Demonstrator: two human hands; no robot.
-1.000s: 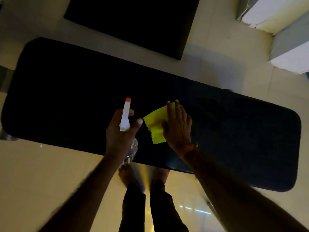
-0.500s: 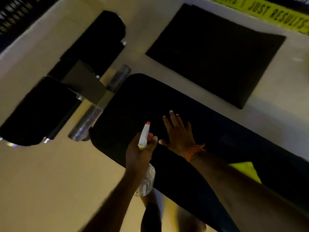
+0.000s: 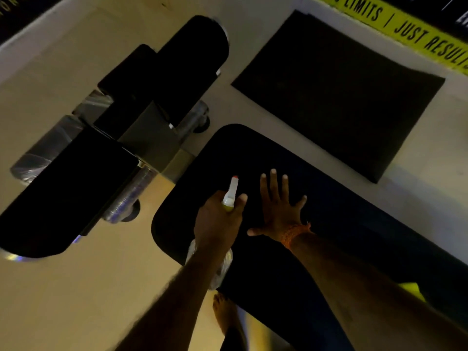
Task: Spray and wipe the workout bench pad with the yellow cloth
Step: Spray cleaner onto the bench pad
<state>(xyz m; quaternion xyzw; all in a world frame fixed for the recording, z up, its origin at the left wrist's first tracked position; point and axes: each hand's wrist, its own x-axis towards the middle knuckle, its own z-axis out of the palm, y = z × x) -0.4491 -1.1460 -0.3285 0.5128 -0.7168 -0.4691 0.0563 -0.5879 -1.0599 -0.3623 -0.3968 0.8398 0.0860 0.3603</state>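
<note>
The black bench pad (image 3: 354, 224) runs from the middle of the view to the lower right. My left hand (image 3: 217, 221) grips a clear spray bottle (image 3: 231, 192) with a white nozzle and red tip, held over the pad's left end. My right hand (image 3: 278, 209) lies flat on the pad with fingers spread, just right of the bottle, an orange band at its wrist. The yellow cloth (image 3: 412, 290) lies on the pad at the lower right, mostly hidden behind my right forearm, and neither hand touches it.
Black roller pads on a metal frame (image 3: 141, 138) stand at the bench's left end. A black floor mat (image 3: 336, 92) lies beyond the bench. A yellow banner with lettering (image 3: 415, 29) runs along the wall. My bare foot (image 3: 222, 312) stands on the tiled floor.
My right hand left the yellow cloth and moved to the pad's left end, now lying flat and bare. The view swung left, bringing the roller pads into sight. The bottle stays in my left hand.
</note>
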